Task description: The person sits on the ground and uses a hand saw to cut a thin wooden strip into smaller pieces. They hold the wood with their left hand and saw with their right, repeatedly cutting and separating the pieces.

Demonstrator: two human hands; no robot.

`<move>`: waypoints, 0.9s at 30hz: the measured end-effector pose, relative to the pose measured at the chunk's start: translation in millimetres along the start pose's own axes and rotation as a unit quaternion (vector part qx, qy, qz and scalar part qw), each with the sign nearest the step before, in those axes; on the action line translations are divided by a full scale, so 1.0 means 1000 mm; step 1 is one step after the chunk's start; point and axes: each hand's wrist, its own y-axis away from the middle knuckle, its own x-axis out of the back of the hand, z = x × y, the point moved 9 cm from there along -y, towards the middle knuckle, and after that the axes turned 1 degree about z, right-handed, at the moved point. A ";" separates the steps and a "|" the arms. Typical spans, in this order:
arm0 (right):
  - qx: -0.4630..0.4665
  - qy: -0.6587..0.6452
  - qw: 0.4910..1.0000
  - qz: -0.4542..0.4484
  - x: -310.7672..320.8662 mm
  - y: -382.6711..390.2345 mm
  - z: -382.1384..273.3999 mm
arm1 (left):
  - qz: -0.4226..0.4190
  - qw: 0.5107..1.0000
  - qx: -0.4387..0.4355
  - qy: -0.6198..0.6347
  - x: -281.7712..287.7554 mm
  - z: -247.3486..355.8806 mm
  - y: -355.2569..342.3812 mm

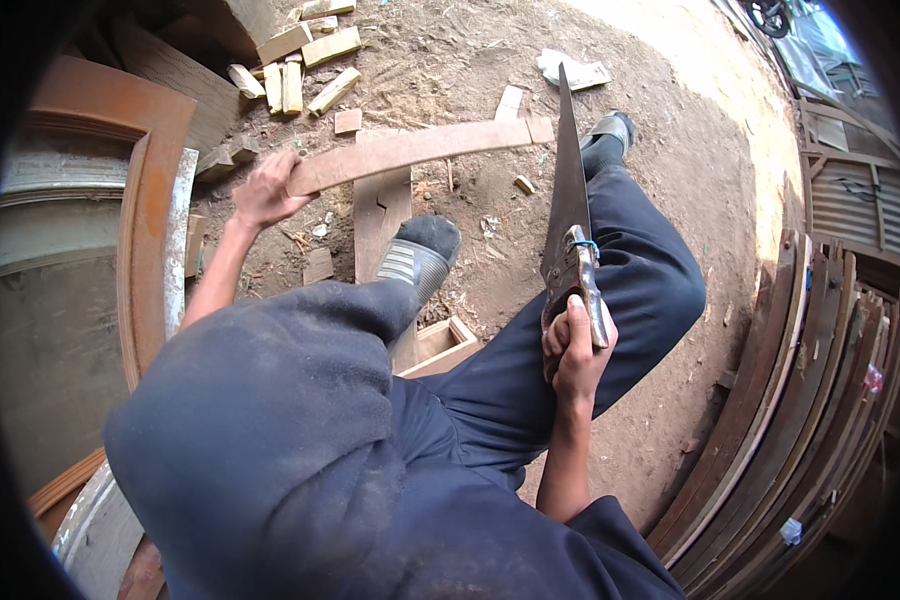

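Gripping a strip [410, 154] by its left end in the curled left hand [267, 190], across a board [370, 240] in view. Clutching a saw [570, 205] upright by its handle [583, 262] in the curled right hand [578, 350], beside the strip's right end; cannot tell if touching.

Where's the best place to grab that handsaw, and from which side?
Probably by its handle, from the near end, where the right hand grips it. The handsaw lies with its handle toward the person and its blade narrowing to a far tip. The thick handle offers a fuller hold than the thin blade, whose edge may cut.
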 end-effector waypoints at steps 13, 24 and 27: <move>-0.029 0.023 0.999 -0.014 -0.007 -0.007 0.010 | -0.064 0.997 0.049 0.021 -0.030 -0.020 0.027; -0.023 0.025 0.999 -0.014 -0.010 -0.005 0.004 | -0.067 0.979 0.189 0.049 0.003 -0.100 0.079; -0.013 0.069 0.997 -0.009 -0.004 -0.001 0.002 | -0.064 0.983 0.158 0.069 -0.018 -0.101 0.058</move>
